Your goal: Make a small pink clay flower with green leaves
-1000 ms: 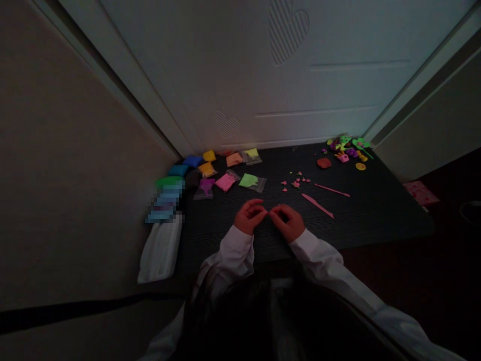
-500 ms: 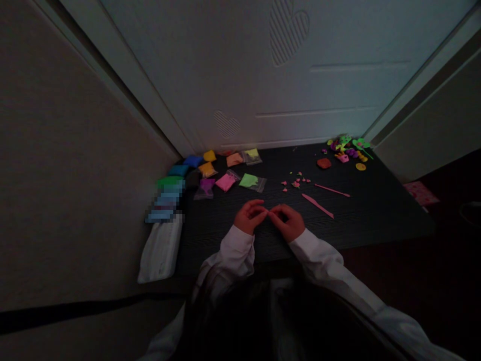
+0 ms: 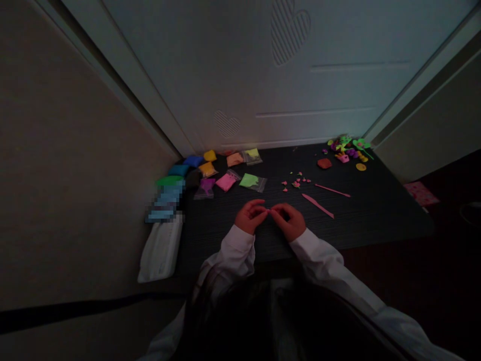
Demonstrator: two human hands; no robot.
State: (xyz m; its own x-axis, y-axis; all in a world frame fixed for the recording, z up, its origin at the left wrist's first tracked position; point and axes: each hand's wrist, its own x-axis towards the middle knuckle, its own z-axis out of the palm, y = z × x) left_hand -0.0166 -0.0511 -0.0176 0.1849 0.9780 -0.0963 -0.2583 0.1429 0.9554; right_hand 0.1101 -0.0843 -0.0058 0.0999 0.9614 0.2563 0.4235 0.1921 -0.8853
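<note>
My left hand (image 3: 249,217) and my right hand (image 3: 290,221) meet fingertip to fingertip just over the dark table. Between them is a tiny pink piece of modelling clay (image 3: 268,211), mostly covered by the fingers. Both hands are closed in a pinch on it. Beyond my right hand lie several small pink clay flowers (image 3: 296,184). A pink modelling knife (image 3: 317,206) rests to the right, with a thin pink modelling stick (image 3: 332,190) behind it.
Bags of coloured clay, among them a pink one (image 3: 226,181) and a light green one (image 3: 249,180), line the back left. Finished clay shapes (image 3: 343,146) and a red lump (image 3: 324,163) sit at the back right. A white packet (image 3: 160,250) lies at the left edge.
My right hand has shifted very slightly to the right, and its fingertips are a little apart from those of my left. The things on the table have stayed put.
</note>
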